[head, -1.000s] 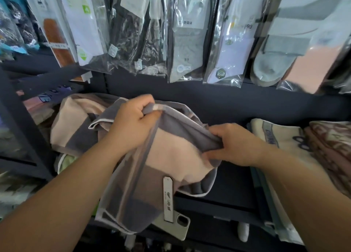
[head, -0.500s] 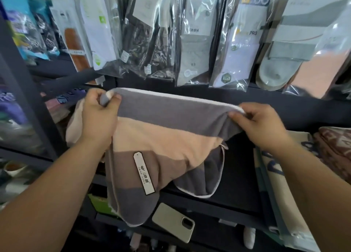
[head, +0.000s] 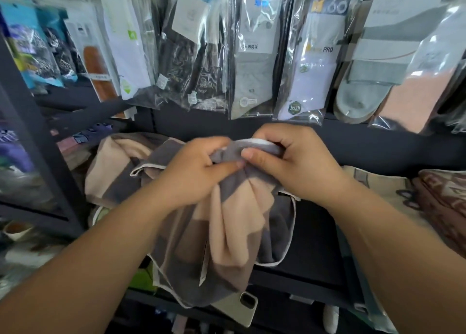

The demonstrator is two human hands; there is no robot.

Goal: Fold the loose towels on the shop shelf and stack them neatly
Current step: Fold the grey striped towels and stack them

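A grey, peach and brown striped towel (head: 227, 238) with a white edge hangs bunched in front of the dark shelf (head: 315, 235). My left hand (head: 194, 172) and my right hand (head: 297, 162) meet at its top edge, and each pinches the grey hem. A white label strip hangs on the towel's lower front. Behind my left hand a second loose towel (head: 113, 167) of the same colours lies crumpled on the shelf.
Packaged socks (head: 254, 56) hang in a row above the shelf. Folded patterned towels (head: 443, 197) lie at the right. A phone (head: 237, 308) sits on a lower shelf under the hanging towel. A dark upright post (head: 37, 137) stands at the left.
My hands held the towel's top edge spread wide half a second ago; they have come together at the centre, and the towel now hangs doubled and bunched.
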